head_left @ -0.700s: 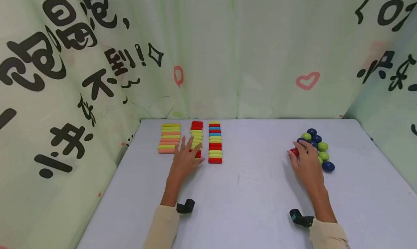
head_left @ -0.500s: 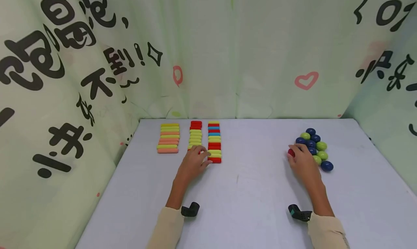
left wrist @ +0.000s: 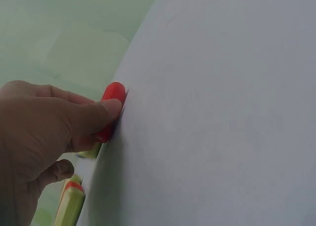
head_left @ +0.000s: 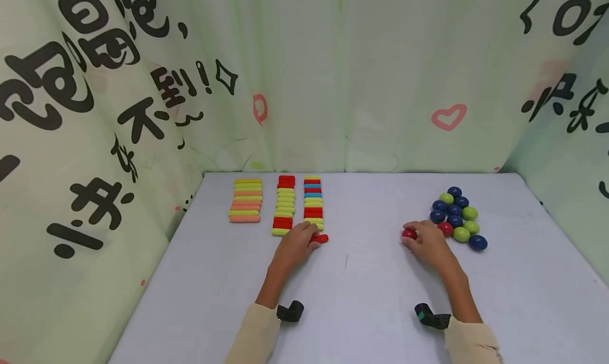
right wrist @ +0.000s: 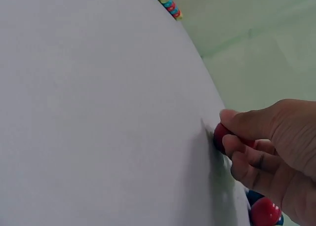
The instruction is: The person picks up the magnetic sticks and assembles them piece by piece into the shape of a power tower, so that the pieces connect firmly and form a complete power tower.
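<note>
My left hand (head_left: 294, 246) pinches a short red stick (left wrist: 116, 91) between thumb and fingers, at the near end of the right-hand column of coloured sticks (head_left: 313, 202). In the left wrist view the thumb lies across the stick's side. My right hand (head_left: 430, 246) pinches a small red egg-shaped ball (head_left: 408, 234), just left of a cluster of dark blue and green balls (head_left: 454, 210). A second red ball (head_left: 445, 229) lies in that cluster, beside the fingers. The right wrist view shows the held ball partly hidden by thumb and fingers.
Two more columns lie to the left: one of yellow and orange sticks (head_left: 247, 199), one of red and yellow-green sticks (head_left: 285, 200). All rest on a white table (head_left: 361, 290). A patterned curtain (head_left: 380, 89) stands behind the table's back edge.
My left hand has moved right and towards me, from the middle column to the right one, and now holds its nearest red stick. The right hand has drawn a red ball leftward from the cluster.
</note>
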Motion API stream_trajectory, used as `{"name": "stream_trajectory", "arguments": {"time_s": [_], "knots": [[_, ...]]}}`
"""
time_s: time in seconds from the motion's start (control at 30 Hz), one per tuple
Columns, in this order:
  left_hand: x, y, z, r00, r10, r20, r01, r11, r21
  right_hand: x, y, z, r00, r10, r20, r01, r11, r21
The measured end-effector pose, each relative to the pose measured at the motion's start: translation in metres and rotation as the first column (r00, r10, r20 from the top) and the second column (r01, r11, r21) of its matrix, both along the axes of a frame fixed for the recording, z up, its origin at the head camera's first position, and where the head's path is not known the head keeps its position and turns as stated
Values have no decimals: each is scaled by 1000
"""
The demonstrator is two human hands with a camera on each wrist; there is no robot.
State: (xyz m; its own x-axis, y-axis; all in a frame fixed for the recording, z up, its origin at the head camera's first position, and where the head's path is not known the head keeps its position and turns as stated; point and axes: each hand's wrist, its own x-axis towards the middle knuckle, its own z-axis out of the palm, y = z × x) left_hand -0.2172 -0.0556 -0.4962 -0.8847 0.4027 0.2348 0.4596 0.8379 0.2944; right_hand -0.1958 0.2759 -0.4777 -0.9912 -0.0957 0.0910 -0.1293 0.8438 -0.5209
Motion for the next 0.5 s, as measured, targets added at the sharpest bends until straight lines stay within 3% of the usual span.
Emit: {"name": "stream_trajectory", "arguments": {"time_s": [0.17, 0.33, 0.5], "knots": [[4, 11, -4, 992, -20, 123, 7, 995, 103, 3, -24, -11, 994, 79, 74, -63, 976, -207], [5, 20, -10, 977, -78, 200, 36, 978, 206, 6, -49, -17, 980, 160, 120, -101, 914, -393], [6, 26, -15, 968, -125, 217, 60, 956, 287, 6, -68, -19, 955, 266, 128, -167, 845, -508]]}}
